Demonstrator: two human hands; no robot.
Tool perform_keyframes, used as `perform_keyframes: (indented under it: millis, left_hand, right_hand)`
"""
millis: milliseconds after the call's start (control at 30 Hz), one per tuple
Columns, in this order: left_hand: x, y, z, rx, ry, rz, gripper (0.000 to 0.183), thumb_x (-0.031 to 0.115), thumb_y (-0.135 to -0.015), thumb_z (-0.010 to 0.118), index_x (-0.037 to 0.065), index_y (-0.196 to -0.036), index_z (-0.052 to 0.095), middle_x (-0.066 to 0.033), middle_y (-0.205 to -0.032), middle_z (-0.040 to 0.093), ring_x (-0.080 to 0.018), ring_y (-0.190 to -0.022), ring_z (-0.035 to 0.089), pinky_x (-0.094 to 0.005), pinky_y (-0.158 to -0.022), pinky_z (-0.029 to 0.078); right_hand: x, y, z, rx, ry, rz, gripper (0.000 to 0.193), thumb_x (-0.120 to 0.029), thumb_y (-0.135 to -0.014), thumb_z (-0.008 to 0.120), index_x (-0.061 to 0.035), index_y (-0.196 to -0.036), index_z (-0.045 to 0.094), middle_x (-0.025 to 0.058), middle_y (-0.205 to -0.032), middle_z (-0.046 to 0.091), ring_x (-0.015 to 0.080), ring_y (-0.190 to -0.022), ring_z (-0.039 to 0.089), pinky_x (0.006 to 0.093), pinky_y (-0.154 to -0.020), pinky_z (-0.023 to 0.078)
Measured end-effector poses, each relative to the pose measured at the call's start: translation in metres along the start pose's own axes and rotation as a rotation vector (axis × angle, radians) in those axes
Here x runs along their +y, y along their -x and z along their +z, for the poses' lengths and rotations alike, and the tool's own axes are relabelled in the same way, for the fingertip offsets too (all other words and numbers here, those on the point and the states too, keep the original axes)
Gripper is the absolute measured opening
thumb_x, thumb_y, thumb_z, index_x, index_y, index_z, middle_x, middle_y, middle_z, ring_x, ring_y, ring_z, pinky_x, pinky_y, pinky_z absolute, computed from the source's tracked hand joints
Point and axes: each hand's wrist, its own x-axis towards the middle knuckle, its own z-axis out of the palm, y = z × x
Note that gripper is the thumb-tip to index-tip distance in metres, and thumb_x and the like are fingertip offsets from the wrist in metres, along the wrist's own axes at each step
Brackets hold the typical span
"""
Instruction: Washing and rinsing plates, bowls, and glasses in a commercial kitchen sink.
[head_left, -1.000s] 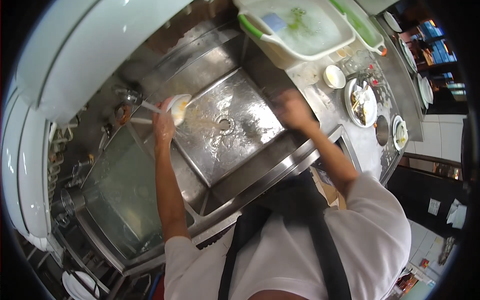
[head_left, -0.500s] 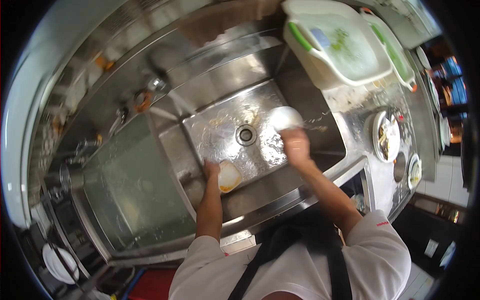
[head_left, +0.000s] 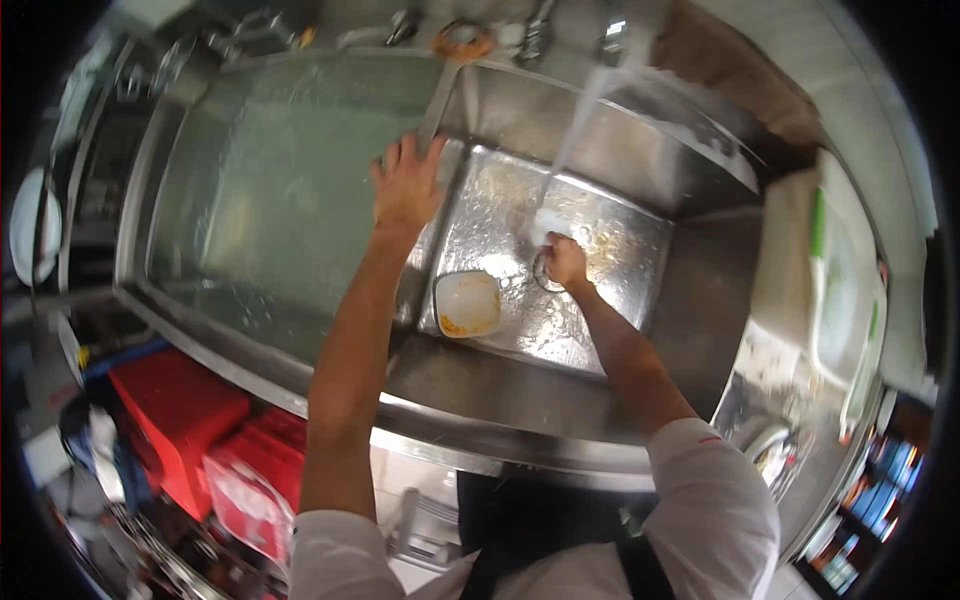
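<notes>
My left hand point(head_left: 407, 190) has its fingers spread and holds nothing. It hovers at the divider between the water-filled basin point(head_left: 290, 180) and the steel sink point(head_left: 620, 290). My right hand point(head_left: 567, 262) is closed on a small white dish point(head_left: 549, 226), which sits in the running water stream point(head_left: 572, 150) near the drain. Splash and blur hide much of that dish's shape. A squarish white bowl point(head_left: 467, 303) with orange food residue rests on the sink floor, between my two arms and touched by neither hand.
A white tub with green handles point(head_left: 818, 225) stands on the counter right of the sink. Taps point(head_left: 537, 30) and an orange-brown ring point(head_left: 464, 40) are along the back ledge. Red bins point(head_left: 180, 420) stand below at the left. A plate with food scraps point(head_left: 770, 450) is at lower right.
My view has swung toward the left. My left hand has let go of the stained bowl and moved up to the divider. My right hand has brought the white dish under the stream.
</notes>
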Motion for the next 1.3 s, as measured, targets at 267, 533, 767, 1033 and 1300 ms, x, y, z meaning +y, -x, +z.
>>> perform_keyframes:
  millis: [267,533,767,1033,1300]
  left_hand:
    - [-0.017,0.005,0.033,0.047,-0.096,0.113,0.053,0.01,-0.075,0.055,0.029,-0.125,0.05,-0.0095,-0.104,0.051,-0.0299,-0.099,0.052,-0.05,-0.083,0.044]
    - [-0.008,-0.001,0.022,0.046,-0.047,0.053,0.046,0.011,-0.077,0.052,0.028,-0.119,0.054,-0.0092,-0.089,0.053,-0.0297,-0.088,0.056,-0.0448,-0.077,0.047]
    - [-0.005,-0.006,0.02,-0.073,-0.018,0.01,0.047,0.013,-0.078,0.051,0.028,-0.123,0.051,-0.0116,-0.1,0.054,-0.0323,-0.099,0.055,-0.0478,-0.079,0.048]
    - [-0.01,0.0,0.016,0.169,-0.159,0.307,0.041,0.012,-0.076,0.058,0.016,-0.117,0.058,-0.0175,-0.102,0.055,-0.0347,-0.096,0.054,-0.0443,-0.081,0.046]
    - [0.028,0.025,0.119,-0.534,-0.685,0.57,0.054,0.04,-0.084,0.054,0.011,-0.129,0.046,-0.0172,-0.137,0.041,-0.0337,-0.128,0.037,-0.0546,-0.109,0.017]
  right_hand:
    - [0.069,-0.061,0.085,0.112,-0.159,0.05,0.03,-0.022,-0.086,0.054,-0.003,-0.109,0.056,0.0184,-0.105,0.059,0.0315,-0.092,0.057,0.0427,-0.077,0.046]
    - [-0.027,0.055,0.142,-0.225,-0.349,-0.447,0.028,-0.017,-0.086,0.054,0.0006,-0.107,0.059,0.0191,-0.114,0.056,0.0332,-0.105,0.052,0.0384,-0.09,0.043]
    - [0.174,-0.022,0.056,0.539,0.185,-0.084,0.028,-0.016,-0.079,0.051,-0.002,-0.101,0.062,0.0224,-0.097,0.062,0.0382,-0.088,0.058,0.0452,-0.08,0.045]
    - [0.112,0.071,0.004,-0.548,0.05,-0.231,0.017,-0.004,-0.07,0.054,-0.0064,-0.086,0.061,0.0163,-0.078,0.063,0.0336,-0.073,0.061,0.0432,-0.067,0.047]
    - [0.066,0.345,-0.283,0.55,-0.448,0.349,0.005,-0.004,-0.076,0.067,-0.0024,-0.08,0.065,0.007,-0.078,0.061,0.0176,-0.075,0.06,0.0288,-0.066,0.048]
